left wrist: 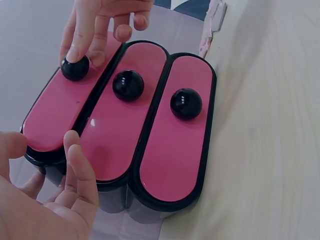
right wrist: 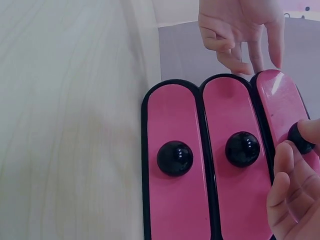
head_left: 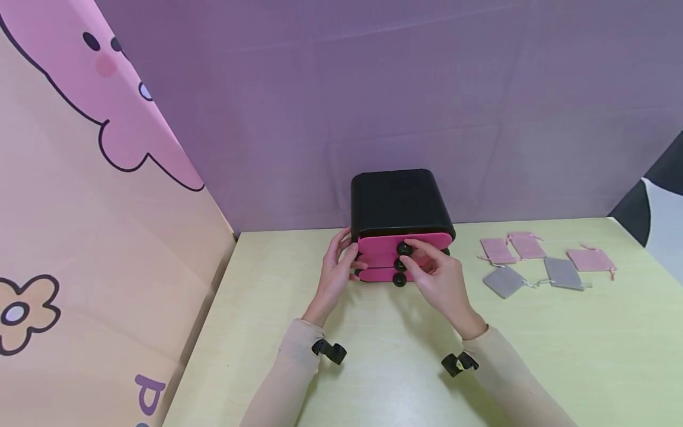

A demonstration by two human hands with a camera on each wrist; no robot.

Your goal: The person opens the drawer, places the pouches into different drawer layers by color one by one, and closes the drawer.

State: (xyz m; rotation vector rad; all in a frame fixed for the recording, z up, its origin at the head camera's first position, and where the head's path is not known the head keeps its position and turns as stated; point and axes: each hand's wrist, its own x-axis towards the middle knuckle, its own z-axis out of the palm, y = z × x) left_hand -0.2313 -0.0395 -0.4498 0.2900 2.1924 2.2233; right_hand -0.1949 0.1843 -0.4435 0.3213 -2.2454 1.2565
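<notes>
Cabinet, black with three pink-fronted drawers, sits at 12 o'clock on the table, toward its back edge. Right hand, at the cabinet's 5 o'clock, pinches the top knob between thumb and fingers. Left hand, at 8 o'clock, is spread loosely around the left end of the top drawer: not clenched, can't tell how firmly it bears, if at all. Top drawer may stand slightly proud; can't confirm. Risks, my read: if left isn't bracing, a pull on the knob could drag the whole cabinet or tip it forward. Knob is round and glossy, so a fingertip pinch could slip. Skewed force might jam the drawer; pushing in could nip left fingertips at the rim. Pink pouches and grey pouches, 3 to 4 o'clock of the cabinet, lie apart from both hands: low risk.
</notes>
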